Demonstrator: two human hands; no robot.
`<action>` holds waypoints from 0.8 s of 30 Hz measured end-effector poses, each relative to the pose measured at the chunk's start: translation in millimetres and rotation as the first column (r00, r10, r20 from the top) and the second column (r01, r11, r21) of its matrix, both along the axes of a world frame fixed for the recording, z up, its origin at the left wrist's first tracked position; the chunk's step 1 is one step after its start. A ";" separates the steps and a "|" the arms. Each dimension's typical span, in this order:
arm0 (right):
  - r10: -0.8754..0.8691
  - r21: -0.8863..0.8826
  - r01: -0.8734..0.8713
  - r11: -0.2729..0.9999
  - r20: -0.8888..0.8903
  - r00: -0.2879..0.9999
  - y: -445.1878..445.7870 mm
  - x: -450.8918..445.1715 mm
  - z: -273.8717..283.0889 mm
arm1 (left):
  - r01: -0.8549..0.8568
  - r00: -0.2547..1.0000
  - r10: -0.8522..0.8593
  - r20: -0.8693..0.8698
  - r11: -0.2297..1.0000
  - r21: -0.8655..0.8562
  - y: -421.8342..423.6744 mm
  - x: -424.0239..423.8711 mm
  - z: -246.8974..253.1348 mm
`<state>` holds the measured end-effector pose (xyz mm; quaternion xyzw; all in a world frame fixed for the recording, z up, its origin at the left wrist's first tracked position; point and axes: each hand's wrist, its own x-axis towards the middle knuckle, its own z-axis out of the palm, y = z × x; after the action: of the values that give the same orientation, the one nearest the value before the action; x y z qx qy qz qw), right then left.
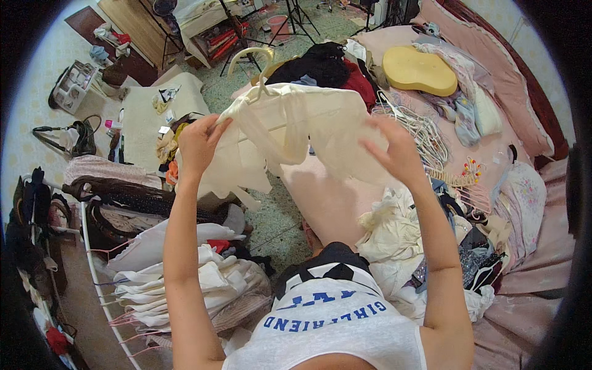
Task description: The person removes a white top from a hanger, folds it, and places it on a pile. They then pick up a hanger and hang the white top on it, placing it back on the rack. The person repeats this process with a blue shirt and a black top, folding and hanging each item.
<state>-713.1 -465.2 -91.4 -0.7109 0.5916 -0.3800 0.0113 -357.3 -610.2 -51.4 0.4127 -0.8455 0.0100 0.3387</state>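
Observation:
A cream sheer garment [333, 125] hangs spread out before me on a pale hanger [263, 83], whose hook points up and away. My left hand [201, 138] pinches the garment at its left shoulder, near the hanger's end. Over the garment's right side is my right hand [393, 148], blurred, with fingers apart; whether it touches the fabric is unclear. Below the raised garment, part of the pink bed sheet [319, 194] shows, along with the speckled floor [286, 222].
To the left, a white clothes rack [97, 273] carries several hung white garments [185, 282]. Piled hangers [416, 125], a yellow foam pillow [418, 70] and heaped cream clothes [393, 226] lie on the bed. Tripods [296, 18] stand at the back. A black bag [83, 136] lies far left.

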 end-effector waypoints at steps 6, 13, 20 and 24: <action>0.002 -0.382 -0.060 0.922 -0.149 0.989 -81.4 37.6 24.9 | -0.002 0.973 0.038 -0.227 0.987 0.159 -6.1 -2.6 2.7; -0.030 -0.221 0.021 0.975 -0.039 0.999 -109.3 55.1 27.0 | 0.180 0.894 -0.046 -0.445 0.948 0.264 -20.1 44.2 -9.3; 0.001 -0.046 0.006 0.999 0.142 0.990 -110.6 57.2 18.6 | -0.027 0.895 0.284 -0.345 0.805 0.593 -6.9 95.5 -52.3; -0.053 -0.115 0.068 0.991 0.126 0.991 -108.8 54.8 7.4 | 0.220 0.750 0.301 -0.589 0.726 0.651 4.2 95.5 -78.7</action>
<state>-658.3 -574.0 -83.9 -0.6674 0.5874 -0.4578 -0.0063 -261.8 -606.0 -130.1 0.5030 -0.6013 -0.4412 0.4368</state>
